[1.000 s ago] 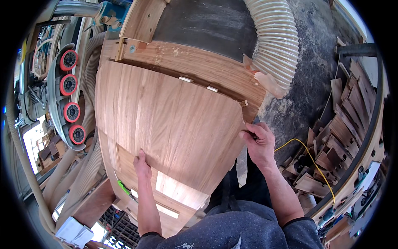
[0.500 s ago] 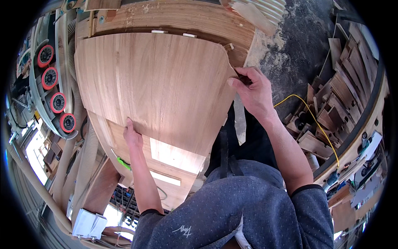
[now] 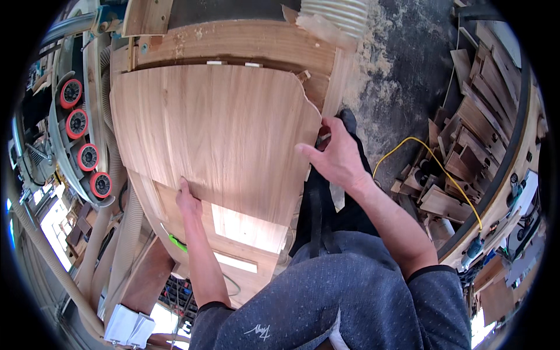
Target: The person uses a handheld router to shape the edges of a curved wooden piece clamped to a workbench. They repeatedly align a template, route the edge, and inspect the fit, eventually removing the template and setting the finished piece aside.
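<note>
Resting its thumb on the near edge of the wooden panel (image 3: 227,128) on the bench (image 3: 233,39), the left hand (image 3: 189,204) has a finger grip I cannot tell; the right hand (image 3: 340,156), thumb and fingers spread, meets the right edge.

Four red-rimmed wheels (image 3: 76,124) stand in a row at the left; a ribbed translucent hose (image 3: 335,14) enters at the top edge; pale dust (image 3: 368,67) marks the grey floor (image 3: 417,81); a yellow cable (image 3: 411,138) arcs beside piled wood offcuts (image 3: 475,131); white sheets (image 3: 121,324) occupy the lower left.
</note>
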Tool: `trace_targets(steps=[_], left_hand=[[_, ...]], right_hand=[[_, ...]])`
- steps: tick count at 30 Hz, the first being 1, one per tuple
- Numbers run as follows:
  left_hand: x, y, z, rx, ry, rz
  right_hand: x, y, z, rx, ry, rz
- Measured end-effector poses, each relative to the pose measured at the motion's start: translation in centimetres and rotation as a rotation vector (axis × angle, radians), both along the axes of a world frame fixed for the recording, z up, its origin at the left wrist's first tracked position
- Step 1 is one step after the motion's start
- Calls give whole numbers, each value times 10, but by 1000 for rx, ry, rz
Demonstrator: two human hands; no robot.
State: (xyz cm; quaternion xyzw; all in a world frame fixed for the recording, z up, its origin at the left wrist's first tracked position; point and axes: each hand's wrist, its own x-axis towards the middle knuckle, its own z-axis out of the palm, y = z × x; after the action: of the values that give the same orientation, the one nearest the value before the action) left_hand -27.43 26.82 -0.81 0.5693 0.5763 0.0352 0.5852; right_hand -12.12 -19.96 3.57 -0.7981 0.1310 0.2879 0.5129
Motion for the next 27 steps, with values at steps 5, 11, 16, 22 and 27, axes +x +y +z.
trace_targets(steps=[5,11,16,22,27], left_hand=[[-1,5,10,-7,76,-109],[7,0,18,1007,532,-628],[102,-183,44,1012,109,-1134],[120,-256,18,1152,5,-1200],[120,-260,19,1162,20,-1195]], right_hand=[[6,6,-1,2,103,-59],[5,9,0,5,93,-59],[1,6,-14,-59,4,-31],[48,-20,8,-116,-313,-16],[99,-8,-16,-382,-664,337]])
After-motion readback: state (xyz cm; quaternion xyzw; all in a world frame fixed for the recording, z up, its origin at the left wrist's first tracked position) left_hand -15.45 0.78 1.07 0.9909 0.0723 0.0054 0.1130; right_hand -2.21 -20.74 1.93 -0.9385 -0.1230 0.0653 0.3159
